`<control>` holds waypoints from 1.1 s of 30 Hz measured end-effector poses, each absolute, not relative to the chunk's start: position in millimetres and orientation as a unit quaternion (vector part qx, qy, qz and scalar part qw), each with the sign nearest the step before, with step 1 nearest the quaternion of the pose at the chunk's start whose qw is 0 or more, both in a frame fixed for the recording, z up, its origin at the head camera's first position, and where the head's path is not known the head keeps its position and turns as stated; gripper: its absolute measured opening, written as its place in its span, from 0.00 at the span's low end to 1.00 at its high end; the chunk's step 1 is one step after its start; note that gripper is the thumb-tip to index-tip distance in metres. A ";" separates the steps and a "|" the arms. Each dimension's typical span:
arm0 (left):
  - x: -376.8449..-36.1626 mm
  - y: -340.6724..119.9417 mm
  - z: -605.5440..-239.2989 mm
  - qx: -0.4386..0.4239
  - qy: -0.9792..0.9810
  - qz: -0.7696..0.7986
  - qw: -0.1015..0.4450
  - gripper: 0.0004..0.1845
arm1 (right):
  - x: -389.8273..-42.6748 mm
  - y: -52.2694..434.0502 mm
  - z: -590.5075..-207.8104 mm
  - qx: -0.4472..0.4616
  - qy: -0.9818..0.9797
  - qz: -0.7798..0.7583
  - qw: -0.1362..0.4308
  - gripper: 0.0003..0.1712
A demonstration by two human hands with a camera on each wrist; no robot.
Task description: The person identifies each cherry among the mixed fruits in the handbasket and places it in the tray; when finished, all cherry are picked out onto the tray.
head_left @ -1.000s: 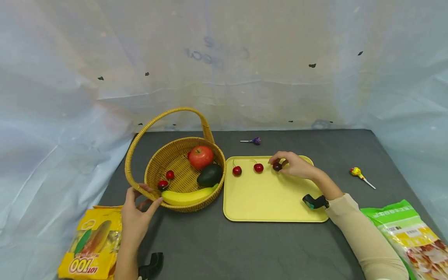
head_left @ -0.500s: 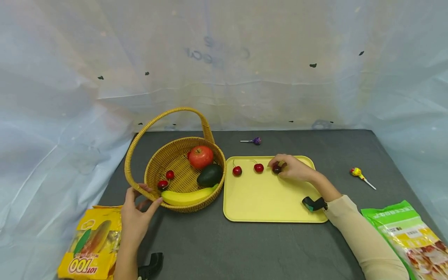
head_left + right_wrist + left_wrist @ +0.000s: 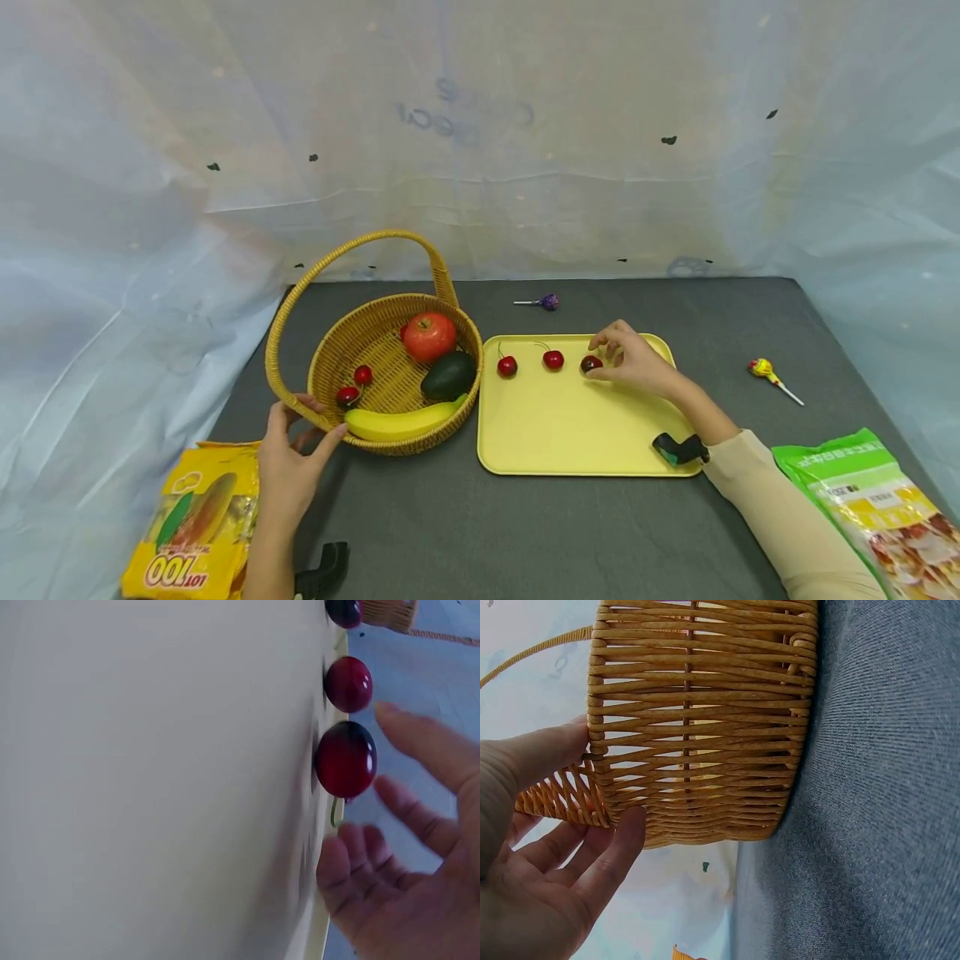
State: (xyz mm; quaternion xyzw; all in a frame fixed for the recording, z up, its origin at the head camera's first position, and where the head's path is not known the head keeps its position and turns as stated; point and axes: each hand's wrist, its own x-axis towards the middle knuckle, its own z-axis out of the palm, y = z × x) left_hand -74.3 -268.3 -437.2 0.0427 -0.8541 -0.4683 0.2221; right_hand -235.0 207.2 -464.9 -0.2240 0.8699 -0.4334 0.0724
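Observation:
Three red cherries lie in a row at the far side of the yellow tray: one on the left, one in the middle, and a darker one on the right. My right hand hovers just right of the dark cherry, and its spread fingers do not touch it. My left hand grips the wicker basket where the handle meets the near-left rim. Thumb and fingers press the basket's woven wall.
The basket holds an apple, an avocado, a banana and two cherries. Lollipops lie behind the tray and at the right. A yellow snack bag lies near left and a green one near right.
My right hand has let go of the dark cherry, which now lies on the tray, and its fingers have spread and drawn slightly back. The left hand has stayed on the basket.

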 end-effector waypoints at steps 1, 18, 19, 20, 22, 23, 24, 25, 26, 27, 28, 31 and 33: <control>-74.0 -268.3 -437.0 0.043 -0.854 -0.469 0.221 0.30 | -234.1 206.3 -465.5 -0.222 0.874 -0.427 0.067 0.18; -73.7 -267.9 -437.1 0.037 -0.849 -0.477 0.224 0.31 | -235.3 204.0 -459.5 -0.223 0.888 -0.398 0.065 0.16; -73.7 -268.1 -437.3 0.037 -0.849 -0.477 0.224 0.31 | -235.5 204.6 -459.3 -0.225 0.887 -0.398 0.067 0.16; -73.7 -268.2 -437.4 0.037 -0.850 -0.476 0.223 0.30 | -235.6 205.0 -459.2 -0.227 0.887 -0.397 0.069 0.17; -73.8 -268.7 -437.6 0.037 -0.851 -0.475 0.223 0.30 | -235.9 205.4 -459.3 -0.231 0.886 -0.396 0.072 0.17; -73.9 -269.1 -437.9 0.036 -0.851 -0.474 0.224 0.30 | -236.0 205.7 -459.3 -0.232 0.885 -0.397 0.074 0.18; -73.8 -269.4 -438.1 0.035 -0.851 -0.473 0.224 0.30 | -236.2 205.9 -459.5 -0.233 0.884 -0.398 0.075 0.18; -73.9 -269.7 -438.4 0.034 -0.851 -0.473 0.225 0.30 | -236.3 206.1 -459.7 -0.234 0.884 -0.398 0.076 0.18; -74.0 -270.0 -438.8 0.033 -0.851 -0.473 0.225 0.30 | -236.5 206.2 -460.2 -0.234 0.884 -0.398 0.075 0.19; -74.2 -270.3 -439.0 0.034 -0.852 -0.471 0.226 0.30 | -236.5 206.2 -460.3 -0.233 0.884 -0.399 0.074 0.19; -74.3 -270.4 -439.1 0.034 -0.853 -0.469 0.226 0.30 | -236.6 206.1 -460.2 -0.232 0.885 -0.397 0.073 0.19; -74.3 -270.2 -438.9 0.036 -0.855 -0.466 0.226 0.30 | -237.1 205.5 -458.9 -0.229 0.890 -0.388 0.063 0.22; -74.2 -270.1 -438.4 0.037 -0.856 -0.465 0.224 0.30 | -238.3 203.8 -455.7 -0.226 0.895 -0.381 0.053 0.23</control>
